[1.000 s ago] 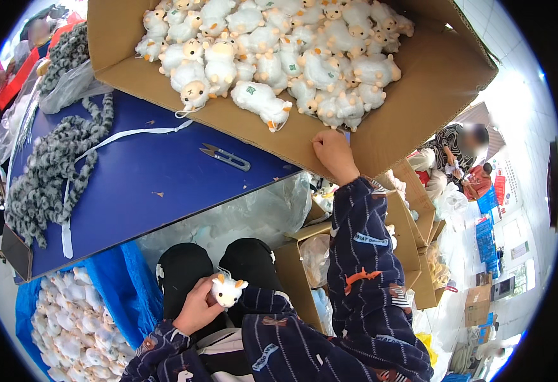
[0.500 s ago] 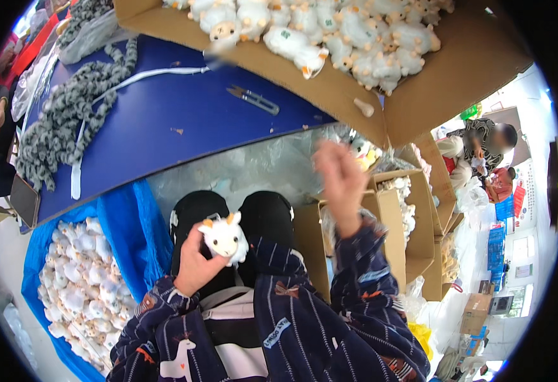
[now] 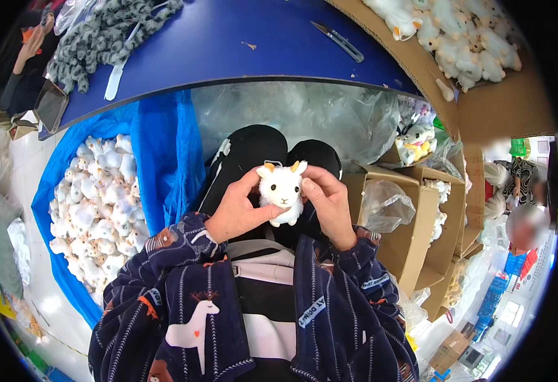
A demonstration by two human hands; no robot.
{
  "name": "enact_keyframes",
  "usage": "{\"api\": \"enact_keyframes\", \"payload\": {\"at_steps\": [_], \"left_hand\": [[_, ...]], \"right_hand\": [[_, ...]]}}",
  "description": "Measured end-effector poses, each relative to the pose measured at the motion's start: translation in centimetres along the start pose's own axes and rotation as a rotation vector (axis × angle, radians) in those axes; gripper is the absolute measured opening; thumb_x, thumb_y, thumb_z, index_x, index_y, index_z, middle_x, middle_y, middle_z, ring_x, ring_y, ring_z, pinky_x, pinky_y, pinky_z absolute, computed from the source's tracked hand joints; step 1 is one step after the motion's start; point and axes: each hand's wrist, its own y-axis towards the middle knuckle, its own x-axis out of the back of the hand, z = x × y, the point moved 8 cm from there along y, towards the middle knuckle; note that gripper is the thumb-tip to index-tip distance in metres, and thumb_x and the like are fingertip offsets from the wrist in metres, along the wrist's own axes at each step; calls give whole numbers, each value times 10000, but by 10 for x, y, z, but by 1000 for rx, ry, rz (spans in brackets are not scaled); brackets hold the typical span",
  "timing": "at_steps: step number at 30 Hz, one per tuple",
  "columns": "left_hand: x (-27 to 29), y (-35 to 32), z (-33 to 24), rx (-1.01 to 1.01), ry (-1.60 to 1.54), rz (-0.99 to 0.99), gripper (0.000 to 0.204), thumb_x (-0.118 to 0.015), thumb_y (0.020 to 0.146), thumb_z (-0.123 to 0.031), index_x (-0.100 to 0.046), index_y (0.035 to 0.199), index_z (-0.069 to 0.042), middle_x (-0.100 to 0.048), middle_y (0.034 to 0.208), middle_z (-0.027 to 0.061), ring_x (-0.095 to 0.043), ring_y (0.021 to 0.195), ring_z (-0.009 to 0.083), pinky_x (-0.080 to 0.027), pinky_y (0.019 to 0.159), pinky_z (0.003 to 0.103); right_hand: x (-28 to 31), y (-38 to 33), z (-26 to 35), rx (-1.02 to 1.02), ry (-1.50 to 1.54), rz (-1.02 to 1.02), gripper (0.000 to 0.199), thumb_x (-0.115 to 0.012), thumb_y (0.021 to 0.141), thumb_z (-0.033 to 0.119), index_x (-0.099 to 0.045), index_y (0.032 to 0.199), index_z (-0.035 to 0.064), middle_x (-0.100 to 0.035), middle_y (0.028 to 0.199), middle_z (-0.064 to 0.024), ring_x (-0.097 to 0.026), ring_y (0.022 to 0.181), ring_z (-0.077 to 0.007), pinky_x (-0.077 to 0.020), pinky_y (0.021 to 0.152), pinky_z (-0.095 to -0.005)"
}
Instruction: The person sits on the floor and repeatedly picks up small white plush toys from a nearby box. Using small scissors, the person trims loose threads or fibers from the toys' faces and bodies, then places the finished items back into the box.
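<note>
Head view: a blue desk (image 3: 260, 48) spans the top, with a cardboard box (image 3: 501, 118) of white toys at its right end. An open blue sack (image 3: 170, 165) of similar toys stands left of the legs (image 3: 250, 146). Over the lap, the left hand (image 3: 237, 207) has its grip curled around a white plush toy (image 3: 281, 191); the right hand (image 3: 331, 207) has its grip half-curled alongside, contact unclear. Snips (image 3: 342, 43) lie on the desk.

Pass: over knees (image 3: 250, 141), btwn blue bag (image 3: 167, 162) & ctns (image 3: 414, 245) | Block: tbl edge (image 3: 279, 72) fwd
</note>
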Motion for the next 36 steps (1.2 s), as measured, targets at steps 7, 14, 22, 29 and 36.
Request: {"api": "enact_keyframes", "payload": {"at_steps": [7, 14, 22, 29, 36], "left_hand": [[-4, 4, 3, -52, 22, 14, 589, -737, 724, -147, -464, 1226, 0, -597, 1081, 78, -573, 996, 142, -452, 884, 290], [-5, 8, 11, 35, -157, 11, 548, -712, 785, -144, -455, 1250, -6, -577, 1115, 55, -550, 1013, 126, -439, 894, 283], [11, 16, 6, 16, -216, -120, 491, -733, 772, -120, -481, 1183, -25, -582, 1084, 52, -562, 984, 119, -457, 856, 278], [12, 13, 1, -75, 83, -170, 551, -728, 746, -131, -475, 1218, -5, -609, 1055, 88, -582, 972, 141, -468, 840, 285], [15, 16, -4, -151, 277, -176, 540, -723, 711, -172, -528, 1181, 7, -618, 1058, 162, -617, 942, 238, -479, 822, 322]], "right_hand": [[6, 6, -5, 39, 43, 13, 170, -603, 888, 154, -570, 979, 14, -603, 868, -11, -541, 755, -48, -442, 654, -198], [11, 13, -29, -37, 283, -50, 143, -608, 880, 133, -562, 961, 24, -588, 828, -4, -532, 712, -53, -437, 633, -197], [6, -13, 38, 481, -617, -20, 258, -719, 721, 14, -609, 955, 5, -593, 833, -83, -548, 621, -114, -454, 568, -230], [-18, -6, 38, 490, -611, -30, 359, -716, 750, 37, -616, 1094, 6, -573, 969, -116, -584, 706, -147, -489, 615, -243], [-21, -6, 46, 650, -876, -62, 383, -755, 692, 64, -637, 1055, 29, -566, 971, -105, -601, 730, -196, -500, 608, -267]]}}
